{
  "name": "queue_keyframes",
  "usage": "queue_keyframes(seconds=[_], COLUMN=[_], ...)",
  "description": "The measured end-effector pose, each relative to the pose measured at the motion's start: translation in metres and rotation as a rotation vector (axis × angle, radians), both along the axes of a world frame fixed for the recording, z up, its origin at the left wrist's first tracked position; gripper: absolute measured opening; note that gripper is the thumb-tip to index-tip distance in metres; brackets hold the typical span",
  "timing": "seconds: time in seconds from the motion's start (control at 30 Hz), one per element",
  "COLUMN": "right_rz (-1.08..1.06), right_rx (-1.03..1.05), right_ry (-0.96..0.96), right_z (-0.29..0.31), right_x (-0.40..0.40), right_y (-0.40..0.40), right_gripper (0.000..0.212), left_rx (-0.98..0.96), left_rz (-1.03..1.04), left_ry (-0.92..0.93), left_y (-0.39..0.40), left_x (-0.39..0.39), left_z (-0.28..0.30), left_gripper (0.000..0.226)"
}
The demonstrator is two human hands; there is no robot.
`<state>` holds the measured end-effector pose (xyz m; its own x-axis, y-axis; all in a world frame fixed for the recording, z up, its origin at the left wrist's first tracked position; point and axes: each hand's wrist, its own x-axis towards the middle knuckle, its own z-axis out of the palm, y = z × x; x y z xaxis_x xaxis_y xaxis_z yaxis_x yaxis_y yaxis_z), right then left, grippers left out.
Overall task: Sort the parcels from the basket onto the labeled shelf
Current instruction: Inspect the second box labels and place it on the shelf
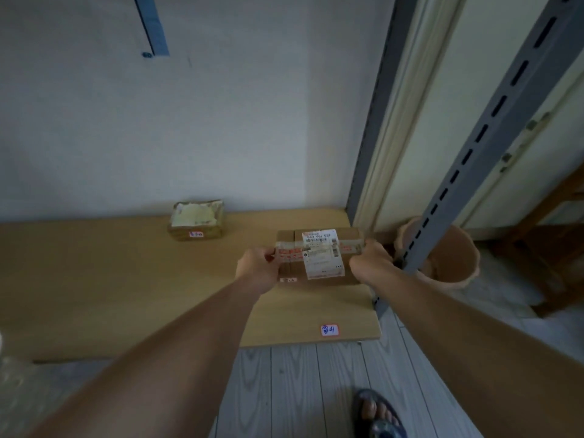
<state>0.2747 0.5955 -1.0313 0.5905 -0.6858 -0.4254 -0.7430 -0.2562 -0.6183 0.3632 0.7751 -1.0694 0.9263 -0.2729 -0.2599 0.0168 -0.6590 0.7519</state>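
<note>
A brown cardboard parcel [319, 254] with a white shipping label and red-printed tape is at the right end of the wooden shelf board [94, 279]. My left hand [257, 267] grips its left side and my right hand [371, 262] grips its right side. Whether it rests on the board or hangs just above it, I cannot tell. A white label [329, 330] with handwriting is stuck near the board's front right corner. A second, smaller parcel [196, 220] with a small sticker on its front sits farther back on the board, against the wall.
A grey slotted shelf upright [467, 159] rises just right of the board. Behind it stands a terracotta-coloured basket [448, 257] on the floor. A white wall backs the shelf. My sandalled foot [377, 412] is on the grey plank floor below.
</note>
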Motion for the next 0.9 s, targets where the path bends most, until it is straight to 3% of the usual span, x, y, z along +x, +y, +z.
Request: queue_keyframes(seconds=[0.43, 0.53, 0.57, 0.67, 0.9], right_rz=[0.097, 0.071, 0.073, 0.168, 0.509], right_rx=[0.078, 0.140, 0.145, 0.067, -0.178], right_ry=[0.066, 0.032, 0.016, -0.056, -0.212], right_z=[-0.010, -0.001, 0.002, 0.018, 0.080], right_x=[0.000, -0.005, -0.005, -0.010, -0.043], right_y=[-0.007, -0.004, -0.004, 0.002, 0.031], right_gripper=[0.037, 0.056, 0.064, 0.069, 0.081], left_rx=[0.150, 0.230, 0.251, 0.230, 0.037], left_rz=[-0.045, -0.044, -0.039, -0.061, -0.261], left_ry=[-0.003, -0.027, -0.047, -0.126, -0.283], left_y=[-0.001, 0.002, 0.004, 0.017, 0.073], left_x=[0.008, 0.002, 0.001, -0.001, -0.018], left_z=[-0.011, 0.004, 0.011, 0.035, 0.103], left_gripper=[0.023, 0.020, 0.029, 0.052, 0.045])
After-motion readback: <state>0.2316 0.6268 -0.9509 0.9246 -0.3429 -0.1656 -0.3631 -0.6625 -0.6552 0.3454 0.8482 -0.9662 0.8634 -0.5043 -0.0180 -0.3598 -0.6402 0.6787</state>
